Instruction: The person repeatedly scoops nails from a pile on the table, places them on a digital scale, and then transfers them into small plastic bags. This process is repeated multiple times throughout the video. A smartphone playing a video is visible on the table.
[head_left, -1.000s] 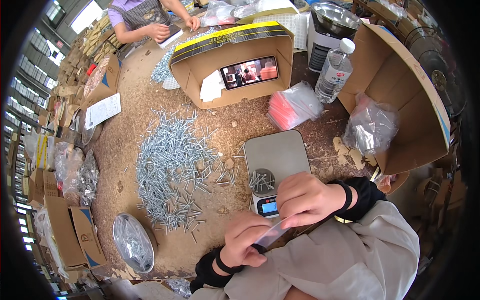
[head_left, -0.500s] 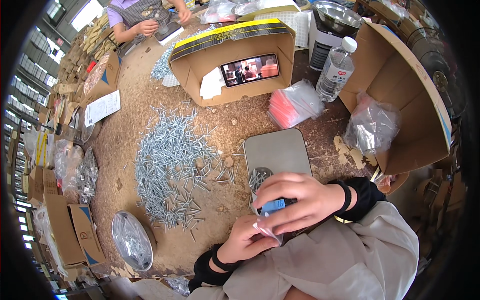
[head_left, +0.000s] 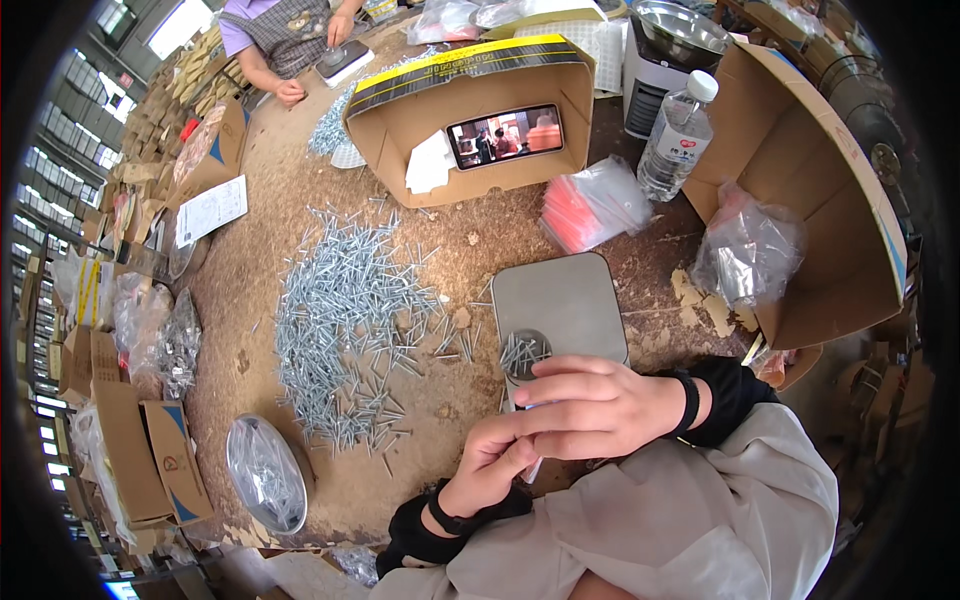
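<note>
My left hand (head_left: 488, 462) is closed, thumb and forefinger pinching a small clear plastic bag (head_left: 533, 469), of which only a bit shows below the fingers. My right hand (head_left: 590, 410) bends over from the right, fingers together and meeting the left at the bag; its fingertips are partly hidden. Both are at the near end of a flat grey scale (head_left: 560, 300), covering its display. Just beyond my right fingers, a small round metal cup (head_left: 524, 352) of screws sits at the scale's left edge. Left of the scale spreads a large pile of silvery screws (head_left: 345, 320).
A phone (head_left: 506, 137) playing video leans inside a cardboard box (head_left: 470, 80). Pink-and-clear bags (head_left: 595, 205), a water bottle (head_left: 676, 140) and a large open box (head_left: 800, 180) stand right. A metal bowl (head_left: 265, 475) holds plastic, near left. Across the table works another person (head_left: 290, 50).
My hands have drawn closer together and my right hand now covers the scale's lit display. Less of the bag shows. The other person's hand has lowered to the table.
</note>
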